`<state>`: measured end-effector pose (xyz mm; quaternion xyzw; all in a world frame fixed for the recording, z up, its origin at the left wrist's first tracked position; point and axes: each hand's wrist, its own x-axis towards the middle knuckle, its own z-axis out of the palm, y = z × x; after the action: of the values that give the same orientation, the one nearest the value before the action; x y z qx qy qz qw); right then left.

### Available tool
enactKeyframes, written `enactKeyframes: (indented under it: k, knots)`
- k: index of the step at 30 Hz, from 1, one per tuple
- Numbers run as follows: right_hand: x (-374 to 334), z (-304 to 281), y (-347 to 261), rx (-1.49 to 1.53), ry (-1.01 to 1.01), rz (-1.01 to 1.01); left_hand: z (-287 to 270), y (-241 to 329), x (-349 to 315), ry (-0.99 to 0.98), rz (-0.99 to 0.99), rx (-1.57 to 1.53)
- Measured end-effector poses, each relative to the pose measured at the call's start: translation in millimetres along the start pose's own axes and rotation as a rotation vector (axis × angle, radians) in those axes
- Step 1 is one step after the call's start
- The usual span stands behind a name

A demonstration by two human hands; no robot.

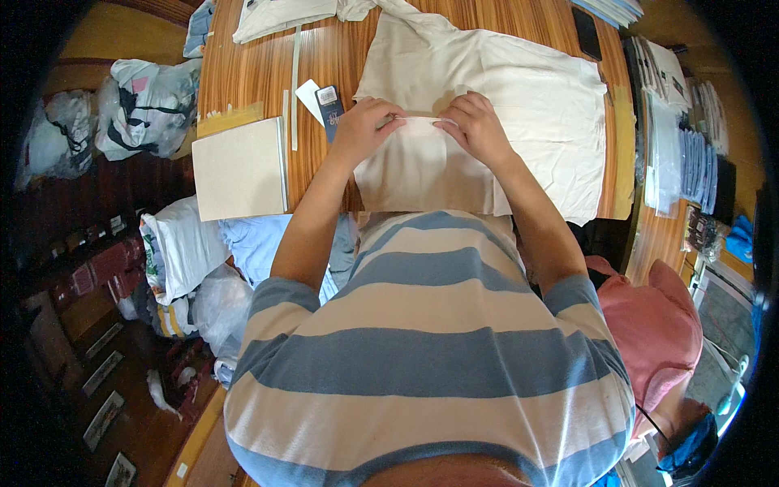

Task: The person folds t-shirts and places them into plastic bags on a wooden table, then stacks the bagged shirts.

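Note:
A cream garment [527,89] lies spread on the wood-grain table [324,57], one sleeve pointing away from me. Over its left part, my left hand [367,128] pinches one end of a thin white string-like strip [419,118]. The other end is between the thumb and fingers of my right hand [477,128], so the strip runs taut and nearly level between them. Its exact kind is too small to make out. Close by my left hand lie a dark blue hang tag [331,114] and a white card [308,96].
A square beige board [239,170] sits at the table's left edge. Another folded cream garment [284,18] and a black phone [586,34] lie farther back. Stacked packed clothes [665,114] stand right; bagged clothes [150,105] are left. A person in a pink top [649,333] is at lower right.

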<state>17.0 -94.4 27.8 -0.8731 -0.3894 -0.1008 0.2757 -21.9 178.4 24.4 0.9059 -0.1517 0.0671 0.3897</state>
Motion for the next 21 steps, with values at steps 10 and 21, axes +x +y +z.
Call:
enactKeyframes:
  k: [10, 21]
  knots:
    - [8, -5, 5, 0.064, -0.001, 0.002, 0, 3, 2, 0.030, -0.114, -0.122]
    - [9, -7, 12, 0.100, 0.010, -0.012, 1, 7, 9, 0.041, -0.136, -0.199]
